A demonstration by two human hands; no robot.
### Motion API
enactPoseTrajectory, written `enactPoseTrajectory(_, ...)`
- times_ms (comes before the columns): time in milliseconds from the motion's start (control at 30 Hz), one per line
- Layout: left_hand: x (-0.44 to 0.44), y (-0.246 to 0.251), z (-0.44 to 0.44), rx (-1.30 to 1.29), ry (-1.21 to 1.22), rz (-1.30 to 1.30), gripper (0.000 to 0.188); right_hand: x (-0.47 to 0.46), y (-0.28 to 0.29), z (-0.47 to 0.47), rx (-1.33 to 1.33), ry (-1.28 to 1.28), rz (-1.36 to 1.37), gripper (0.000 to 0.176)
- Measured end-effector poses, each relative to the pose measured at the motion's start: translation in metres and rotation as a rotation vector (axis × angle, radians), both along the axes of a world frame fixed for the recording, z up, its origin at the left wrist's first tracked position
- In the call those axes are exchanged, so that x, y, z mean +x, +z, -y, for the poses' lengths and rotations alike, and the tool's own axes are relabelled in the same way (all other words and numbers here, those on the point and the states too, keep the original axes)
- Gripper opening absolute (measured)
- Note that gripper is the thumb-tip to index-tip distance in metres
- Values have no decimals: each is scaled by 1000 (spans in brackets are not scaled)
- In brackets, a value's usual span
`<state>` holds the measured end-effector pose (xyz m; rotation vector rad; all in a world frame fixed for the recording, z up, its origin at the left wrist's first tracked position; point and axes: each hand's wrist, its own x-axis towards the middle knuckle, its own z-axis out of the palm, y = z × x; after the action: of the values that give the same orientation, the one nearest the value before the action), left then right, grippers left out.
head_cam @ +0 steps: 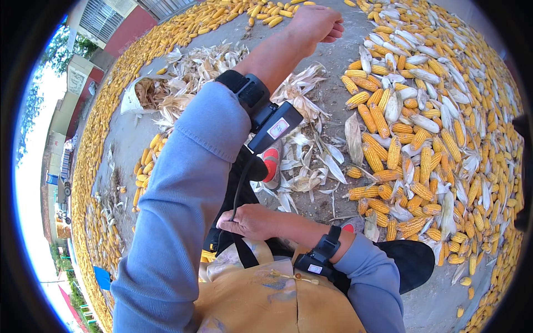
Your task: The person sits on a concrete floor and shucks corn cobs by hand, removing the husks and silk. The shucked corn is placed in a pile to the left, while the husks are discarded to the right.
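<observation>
My left hand (318, 24) is stretched far forward above the concrete floor, between corn heaps. Its fingers are curled and no object shows in them; the palm side is hidden. On that forearm sits a black strap with a boxy device (277, 127). From the device a black cable (240, 187) runs down to my right hand (252, 221), whose fingers are closed around it close to my lap. A similar black device (316, 264) is strapped to my right wrist. Pale corn husks (306, 162) lie about my shoe (272, 164).
A large heap of yellow corn cobs (420, 166), some in husks, spreads along the right. More bare cobs (93, 145) form a long band at left and top. Husks spill from a white sack (135, 98). A smaller cob pile (145, 168) lies beside my left sleeve.
</observation>
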<state>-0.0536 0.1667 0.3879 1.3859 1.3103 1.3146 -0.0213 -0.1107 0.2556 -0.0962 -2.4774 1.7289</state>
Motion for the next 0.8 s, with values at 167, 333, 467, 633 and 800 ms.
enactPoseTrajectory(167, 0, 74, 5, 18, -81, 77, 17, 26, 45, -29, 83, -119, -416, 19)
enactPoseTrajectory(333, -7, 94, 15, 173, -127, -49, 20, 66, 64, -52, 136, -289, -439, 7)
enactPoseTrajectory(467, -18, 34, 22, 11, -114, 112, 17, 78, 13, -55, -327, -269, -68, 9)
enactPoseTrajectory(633, -38, -102, 55, -211, -2, 391, 15, 73, -85, -49, -456, -186, 251, 16)
enactPoseTrajectory(800, -47, -211, 93, -340, 170, 715, 16, 79, -138, -51, -341, -49, 281, 34)
